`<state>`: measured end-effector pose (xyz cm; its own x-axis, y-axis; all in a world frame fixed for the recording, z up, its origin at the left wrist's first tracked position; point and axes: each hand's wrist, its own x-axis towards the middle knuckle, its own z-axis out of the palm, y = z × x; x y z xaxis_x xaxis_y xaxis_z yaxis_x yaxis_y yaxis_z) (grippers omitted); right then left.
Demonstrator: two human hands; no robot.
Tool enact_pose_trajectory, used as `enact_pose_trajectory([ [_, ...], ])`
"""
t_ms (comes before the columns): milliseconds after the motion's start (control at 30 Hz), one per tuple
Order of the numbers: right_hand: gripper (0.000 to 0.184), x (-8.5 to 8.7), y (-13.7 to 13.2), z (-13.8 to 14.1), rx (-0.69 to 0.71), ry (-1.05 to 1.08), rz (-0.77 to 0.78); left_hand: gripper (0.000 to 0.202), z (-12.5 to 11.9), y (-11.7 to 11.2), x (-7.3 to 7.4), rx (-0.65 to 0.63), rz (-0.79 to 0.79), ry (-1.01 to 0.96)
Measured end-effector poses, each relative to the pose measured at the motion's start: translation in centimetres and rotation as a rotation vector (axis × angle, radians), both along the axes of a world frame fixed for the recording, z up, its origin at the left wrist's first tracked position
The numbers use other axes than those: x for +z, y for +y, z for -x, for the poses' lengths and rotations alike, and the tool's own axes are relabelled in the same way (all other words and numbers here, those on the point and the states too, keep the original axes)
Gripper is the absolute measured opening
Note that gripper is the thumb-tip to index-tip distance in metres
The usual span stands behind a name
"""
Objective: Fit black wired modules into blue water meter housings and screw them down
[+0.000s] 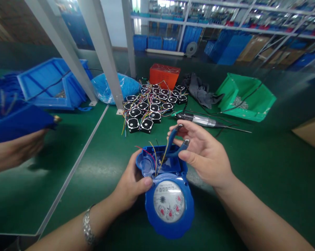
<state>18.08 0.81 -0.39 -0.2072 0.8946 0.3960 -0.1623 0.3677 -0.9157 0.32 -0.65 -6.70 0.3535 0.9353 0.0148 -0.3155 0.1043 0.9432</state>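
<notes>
My left hand (132, 183) grips the left side of a blue water meter (150, 212), its thumb on the casing beside the round dial (169, 201). Red, yellow and dark wires (155, 157) rise out of the open box part above the dial. In my right hand (205, 153) is a pair of blue-handled pliers (171, 141), its handles spread between fingers and thumb. The jaws of the pliers point down into the open box, close to the wires. Whether they pinch a wire I cannot tell.
Several black motor-like modules with wires (147, 125) lie beyond the meter. An electric screwdriver (201, 120), a green bin of screws (247, 97), a grey cloth (200, 91) and a red box (164, 75) are around them. At left, a co-worker's hand (21, 150) holds a blue part.
</notes>
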Motion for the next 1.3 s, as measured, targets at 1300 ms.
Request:
enact_pose_trajectory([
  [1300,0.050,-0.1,2.9,-5.2,-0.706,-1.080,-0.145,0.080,0.9,0.7,0.1,-0.017,-0.089,0.154],
])
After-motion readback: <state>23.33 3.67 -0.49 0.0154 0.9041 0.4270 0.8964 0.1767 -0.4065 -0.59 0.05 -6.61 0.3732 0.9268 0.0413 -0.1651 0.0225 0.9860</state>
